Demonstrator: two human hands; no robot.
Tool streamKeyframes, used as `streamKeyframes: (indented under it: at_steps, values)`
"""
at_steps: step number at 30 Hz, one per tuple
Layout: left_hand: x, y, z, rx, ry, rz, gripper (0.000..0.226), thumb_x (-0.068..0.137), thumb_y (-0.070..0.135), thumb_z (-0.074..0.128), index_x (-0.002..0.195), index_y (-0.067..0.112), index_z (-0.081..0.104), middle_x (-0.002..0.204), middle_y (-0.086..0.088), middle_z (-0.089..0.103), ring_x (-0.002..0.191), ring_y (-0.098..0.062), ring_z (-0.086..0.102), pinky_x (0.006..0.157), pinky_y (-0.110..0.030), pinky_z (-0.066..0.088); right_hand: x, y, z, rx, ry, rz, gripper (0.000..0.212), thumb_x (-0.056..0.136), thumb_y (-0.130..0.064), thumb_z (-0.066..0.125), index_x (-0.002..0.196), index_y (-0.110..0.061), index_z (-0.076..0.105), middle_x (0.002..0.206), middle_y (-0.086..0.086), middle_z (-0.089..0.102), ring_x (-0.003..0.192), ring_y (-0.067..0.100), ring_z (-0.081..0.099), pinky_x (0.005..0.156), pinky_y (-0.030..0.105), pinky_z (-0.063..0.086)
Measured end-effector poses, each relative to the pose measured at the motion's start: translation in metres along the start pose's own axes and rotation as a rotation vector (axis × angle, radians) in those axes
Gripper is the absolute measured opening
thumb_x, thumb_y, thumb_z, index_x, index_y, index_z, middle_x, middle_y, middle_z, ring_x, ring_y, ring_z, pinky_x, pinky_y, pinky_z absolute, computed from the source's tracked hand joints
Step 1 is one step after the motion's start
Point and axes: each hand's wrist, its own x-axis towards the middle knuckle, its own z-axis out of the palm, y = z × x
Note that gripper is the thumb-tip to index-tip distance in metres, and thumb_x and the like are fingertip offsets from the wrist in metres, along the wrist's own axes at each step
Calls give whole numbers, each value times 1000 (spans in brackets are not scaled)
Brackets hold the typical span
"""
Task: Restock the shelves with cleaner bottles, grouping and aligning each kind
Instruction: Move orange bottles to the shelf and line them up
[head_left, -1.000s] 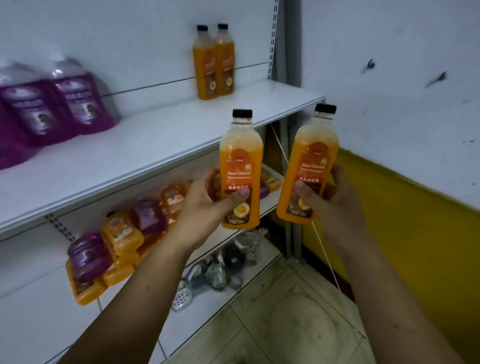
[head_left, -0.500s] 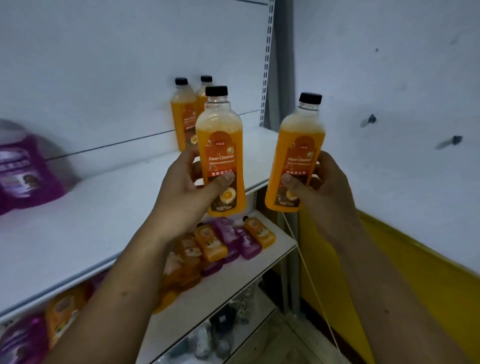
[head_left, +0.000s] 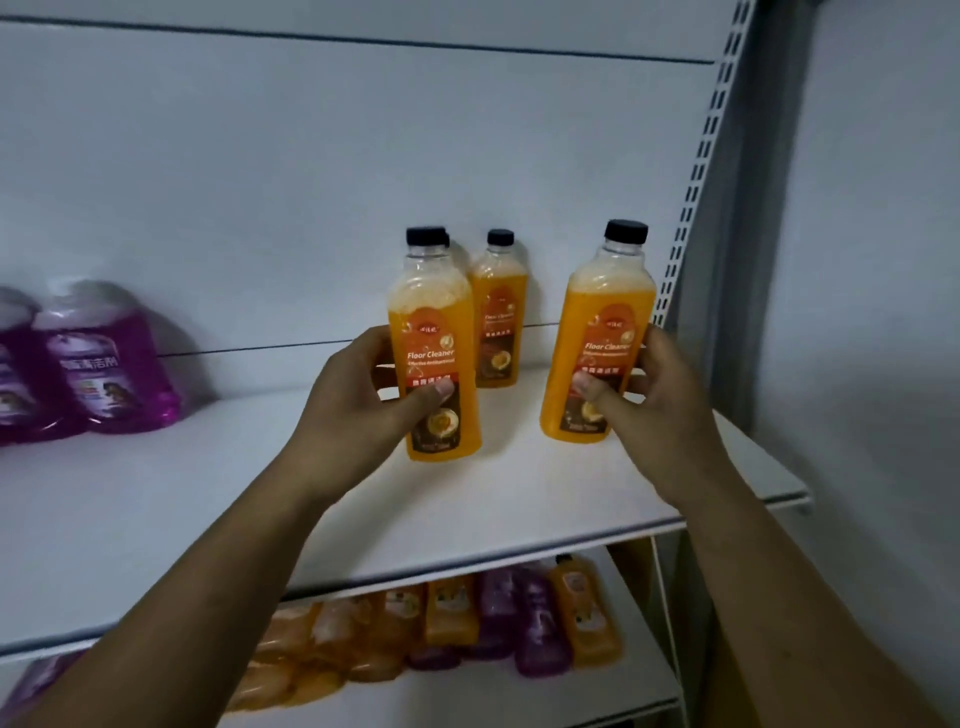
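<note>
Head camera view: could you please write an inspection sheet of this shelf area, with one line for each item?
Surface: white upper shelf, with bottles standing toward its back.
Job's things: two orange floor cleaner bottles held upright, the left-hand bottle and the right-hand bottle; cannot tell whether they touch the shelf. A back orange bottle stands behind them; purple cleaner bottles stand at left.
Clutter: lower shelf holds mixed orange and purple bottles, lying down.
Hands: left hand grips the left-hand bottle; right hand grips the right-hand bottle.
Cables: thin pale strand under the shelf's right end; cannot tell whether it is a cord.
Surroundings: white back panel, slotted upright, grey wall.
</note>
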Motion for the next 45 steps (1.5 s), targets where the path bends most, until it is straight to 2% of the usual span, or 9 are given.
streamKeyframes:
  at_steps: [4,11,15,19,22,26,34,39,45]
  values:
    - [22,-10,11,64,61,-51,60,79,51,80,132,27,65,120,13,74,110,-11,71,99,-43,59,48,18,10,17,-79,-19,57,90,-33,80,140,-25,54,126,-13,65,109,-3,59,84,20,47]
    - [48,-34,20,184,73,-96,46,89,38,79,131,29,63,119,18,71,112,-4,66,93,-29,55,106,44,29,17,-114,-12,57,90,-29,80,140,-26,53,128,-10,66,110,1,62,84,20,48]
    - [56,-46,20,192,88,-125,37,92,37,77,125,39,60,116,25,67,111,2,63,86,-19,47,127,54,41,-14,-108,12,60,90,-29,81,142,-25,52,130,-7,64,117,12,60,96,35,49]
    - [61,-51,27,169,138,-144,43,93,38,74,133,31,61,125,14,68,118,-8,62,89,-21,50,135,68,48,-91,-137,49,68,88,-39,81,146,-31,47,143,2,55,129,23,56,105,50,51]
    - [65,-54,33,164,140,-130,38,93,34,75,128,35,60,126,14,63,114,1,60,87,-15,51,135,72,52,-74,-125,59,70,88,-35,81,148,-30,45,145,2,54,132,25,55,107,57,51]
    - [63,-58,42,168,135,-120,42,93,33,75,130,38,56,130,14,56,113,18,53,79,-3,48,134,74,53,-57,-107,47,72,90,-30,81,151,-28,42,147,0,53,131,23,56,106,52,52]
    - [62,-58,48,136,131,-89,50,95,37,72,142,34,55,123,25,68,116,1,65,98,-31,57,130,68,55,-1,-89,52,72,88,-24,83,148,-26,42,133,-10,54,120,16,57,99,42,54]
    - [62,-56,50,121,117,-90,68,85,58,62,148,37,47,130,26,64,120,7,60,96,-21,52,128,66,54,-19,-101,42,74,87,-26,83,148,-26,42,134,-10,53,122,19,59,98,44,56]
    - [63,-59,53,130,124,-74,65,89,52,68,148,36,46,128,29,61,116,17,56,91,-12,50,123,66,52,-4,-104,48,74,87,-25,84,147,-26,42,135,-9,55,123,19,59,99,43,56]
